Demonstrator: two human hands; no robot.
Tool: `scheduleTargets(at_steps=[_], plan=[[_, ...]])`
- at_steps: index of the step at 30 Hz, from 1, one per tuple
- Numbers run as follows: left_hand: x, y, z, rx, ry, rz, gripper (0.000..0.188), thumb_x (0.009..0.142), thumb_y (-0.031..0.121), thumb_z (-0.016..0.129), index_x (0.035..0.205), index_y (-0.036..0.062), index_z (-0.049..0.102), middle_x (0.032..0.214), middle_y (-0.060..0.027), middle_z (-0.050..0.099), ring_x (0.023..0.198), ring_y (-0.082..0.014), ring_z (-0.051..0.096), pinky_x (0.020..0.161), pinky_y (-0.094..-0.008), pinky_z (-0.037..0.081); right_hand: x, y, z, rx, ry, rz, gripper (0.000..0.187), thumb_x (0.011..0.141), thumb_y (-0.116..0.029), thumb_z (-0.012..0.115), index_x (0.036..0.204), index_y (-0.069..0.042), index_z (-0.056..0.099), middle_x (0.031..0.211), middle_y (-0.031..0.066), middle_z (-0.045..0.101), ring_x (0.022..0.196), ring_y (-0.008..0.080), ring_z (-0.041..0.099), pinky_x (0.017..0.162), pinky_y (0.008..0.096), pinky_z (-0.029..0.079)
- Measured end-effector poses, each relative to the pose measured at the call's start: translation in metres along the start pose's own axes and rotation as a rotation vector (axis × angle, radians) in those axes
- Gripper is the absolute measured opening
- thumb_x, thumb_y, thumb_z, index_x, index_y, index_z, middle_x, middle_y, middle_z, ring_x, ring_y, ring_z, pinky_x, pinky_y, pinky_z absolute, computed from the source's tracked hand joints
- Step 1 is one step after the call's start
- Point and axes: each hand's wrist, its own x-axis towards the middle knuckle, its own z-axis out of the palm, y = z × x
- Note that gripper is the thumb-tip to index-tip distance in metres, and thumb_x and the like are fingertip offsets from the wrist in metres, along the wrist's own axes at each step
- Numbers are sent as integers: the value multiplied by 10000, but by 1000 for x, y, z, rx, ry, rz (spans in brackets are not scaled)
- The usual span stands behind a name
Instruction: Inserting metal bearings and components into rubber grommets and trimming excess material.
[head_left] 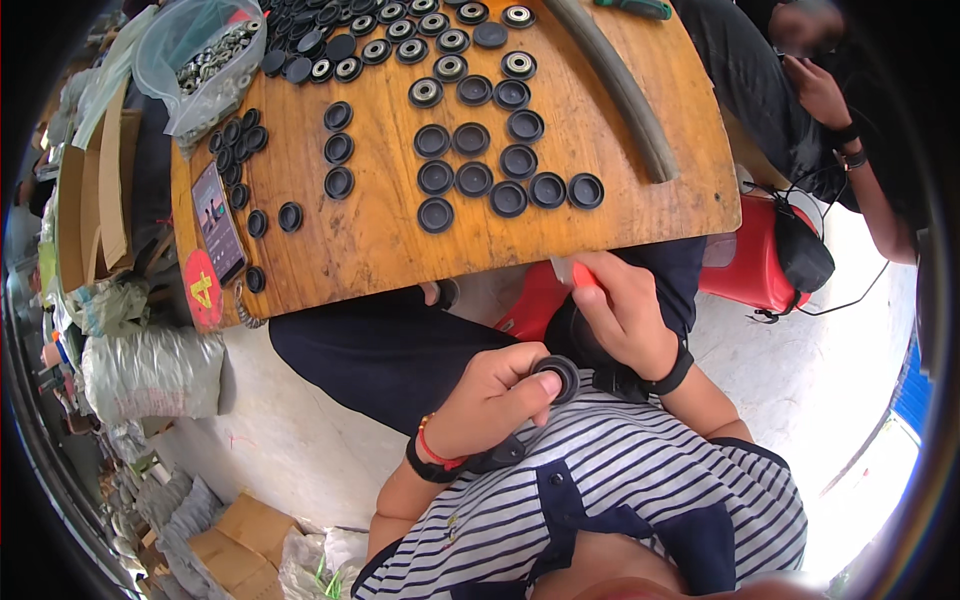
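My left hand point(490, 397) is closed around a black round cap point(557, 376), its thumb pressed on the cap's face, just above my lap. Closer to the table's edge, my right hand point(628, 312) grips a small knife point(581, 275) with an orange-red handle and a short flat pale blade. The two hands are apart, and the blade does not touch the cap. On the wooden table point(370, 250) lie similar black caps point(472, 138) in loose rows. Several caps farther back have metal bearings point(519, 65) in their centres.
A plastic tub point(200, 60) of small metal parts stands at the far left. A phone point(219, 222) lies near the left edge, and a grey hose point(620, 90) crosses the right side. Another person's hand point(815, 92) shows at upper right, above a red stool point(750, 265).
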Motion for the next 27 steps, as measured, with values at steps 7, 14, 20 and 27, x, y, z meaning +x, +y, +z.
scheduleTargets(at_steps=[7,14,20,27], plan=[[12,-3,-11,-93,82,81,185,938,153,510,811,29,565,715,17,548,594,-30,497,551,-188,396,-3,-8,-12,24,-186,-444,371,872,-403,563,948,-45,624,652,75,497,544,254,515,499,348,401],[8,4,-2,-47,155,-12,216,884,198,524,813,3,583,656,2,500,552,-64,493,515,-195,418,-5,-12,-12,-14,-181,-479,393,839,-430,595,941,-52,623,641,57,467,543,237,502,503,336,397],[7,2,-3,-78,124,13,181,933,156,516,801,40,560,665,23,542,581,-21,479,537,-181,378,-7,-15,-13,-81,-157,-442,355,826,-382,636,939,-46,620,675,73,512,566,250,531,514,340,423],[6,2,-8,-24,60,23,185,918,179,533,790,51,571,632,30,542,577,-24,469,537,-189,363,-7,-4,-14,244,-206,-229,311,898,-319,546,926,-15,607,713,104,567,597,291,569,532,350,451]])
